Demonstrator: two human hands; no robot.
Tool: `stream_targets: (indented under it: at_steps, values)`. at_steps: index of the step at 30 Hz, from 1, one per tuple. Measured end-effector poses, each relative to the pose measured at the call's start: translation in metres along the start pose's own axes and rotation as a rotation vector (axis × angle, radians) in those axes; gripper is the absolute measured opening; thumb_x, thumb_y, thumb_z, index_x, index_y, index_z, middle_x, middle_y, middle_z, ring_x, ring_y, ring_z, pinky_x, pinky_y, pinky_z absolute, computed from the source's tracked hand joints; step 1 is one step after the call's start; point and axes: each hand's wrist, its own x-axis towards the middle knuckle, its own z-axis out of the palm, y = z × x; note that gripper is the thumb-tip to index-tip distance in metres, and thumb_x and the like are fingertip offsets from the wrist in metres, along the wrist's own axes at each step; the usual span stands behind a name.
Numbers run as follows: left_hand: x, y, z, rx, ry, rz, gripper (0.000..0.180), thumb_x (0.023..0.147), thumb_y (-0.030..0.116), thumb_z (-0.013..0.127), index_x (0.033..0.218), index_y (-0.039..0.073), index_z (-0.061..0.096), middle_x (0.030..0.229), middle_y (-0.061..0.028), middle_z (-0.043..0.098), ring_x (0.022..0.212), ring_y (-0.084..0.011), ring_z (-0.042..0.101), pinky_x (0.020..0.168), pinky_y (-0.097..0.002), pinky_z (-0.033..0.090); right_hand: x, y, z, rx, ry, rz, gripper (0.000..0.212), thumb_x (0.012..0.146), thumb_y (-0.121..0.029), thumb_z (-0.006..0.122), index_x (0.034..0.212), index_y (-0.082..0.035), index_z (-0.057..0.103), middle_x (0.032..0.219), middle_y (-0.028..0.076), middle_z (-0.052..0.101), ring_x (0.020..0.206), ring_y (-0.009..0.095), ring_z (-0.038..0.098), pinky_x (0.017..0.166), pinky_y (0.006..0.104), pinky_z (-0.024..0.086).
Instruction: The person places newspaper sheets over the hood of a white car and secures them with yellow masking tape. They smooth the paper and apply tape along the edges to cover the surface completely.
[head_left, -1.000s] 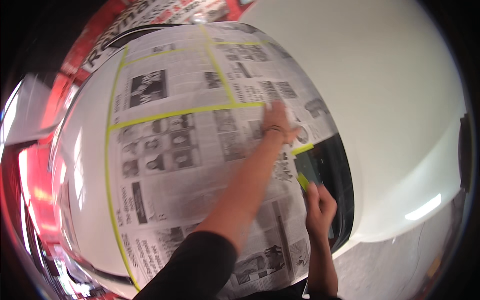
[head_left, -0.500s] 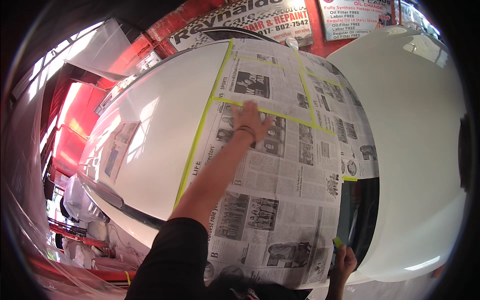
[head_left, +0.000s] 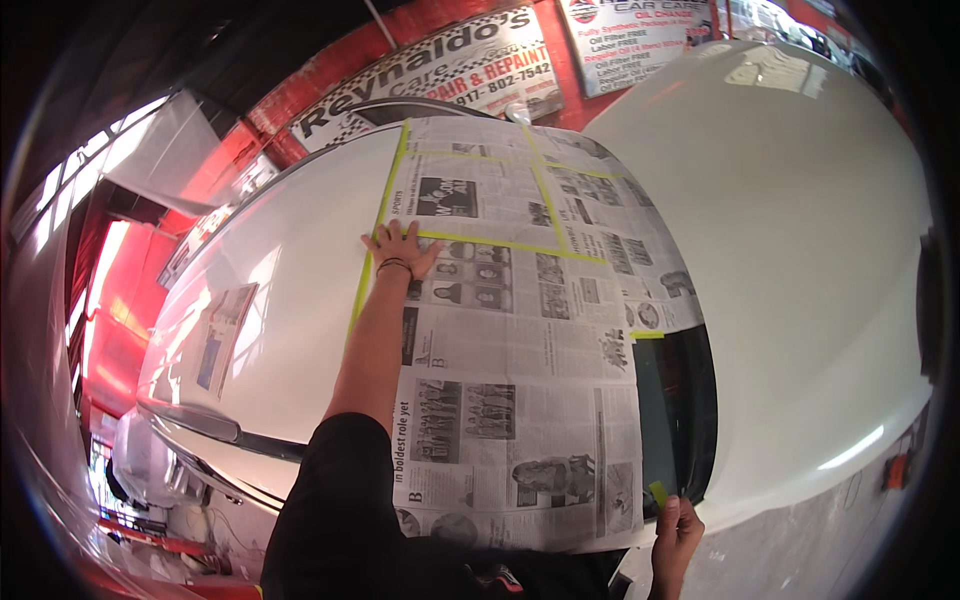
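Observation:
Newspaper sheets (head_left: 510, 350) cover most of a white car's windshield. Yellow-green masking tape (head_left: 490, 243) joins the sheets and runs along the roof edge. My left hand (head_left: 402, 250) lies on the paper with fingers spread, at the corner where two tape lines meet. Low on the right, near the windshield's corner, the fingers of my right hand (head_left: 677, 535) pinch a short strip of yellow-green masking tape (head_left: 657, 493). Beside it, a patch of dark windshield glass (head_left: 665, 400) shows past the paper's edge.
The white hood (head_left: 800, 250) spreads to the right and the white roof (head_left: 290, 300) to the left. Another folded newspaper (head_left: 225, 335) rests on the roof. Clear plastic sheeting (head_left: 45, 400) hangs at far left. Signboards (head_left: 430, 80) hang on the red wall behind the car.
My left hand has slid left across the paper to the taped roof edge. My right hand still holds the tape strip near the lower corner. The whole view has shifted.

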Motion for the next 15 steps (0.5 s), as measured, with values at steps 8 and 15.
stream_targets:
  at_steps: [8,15]
  values:
    - [-0.016,-0.043,-0.018,-0.282,0.012,-0.049,0.108,0.091,0.086,0.047,0.174,0.031,0.005,0.172,-0.0231,0.032,0.158,-0.0385,0.035,0.126,-0.0700,0.016,-0.020,0.013,-0.022,0.088,0.137,-0.031,0.050,0.114,-0.030,0.055,0.072,-0.003,0.050,0.061,-0.001,0.046,0.061,0.007,0.041,0.056,0.0298,0.031]
    - [-0.135,-0.026,0.007,-0.242,0.095,-0.042,0.106,0.096,0.083,0.044,0.174,0.024,0.005,0.172,-0.0252,0.030,0.158,-0.0418,0.034,0.126,-0.0674,0.018,-0.009,0.009,-0.024,0.070,0.066,-0.119,0.038,0.113,-0.025,0.052,0.094,0.004,0.067,0.075,0.005,0.058,0.073,0.015,0.053,0.069,0.0324,0.043]
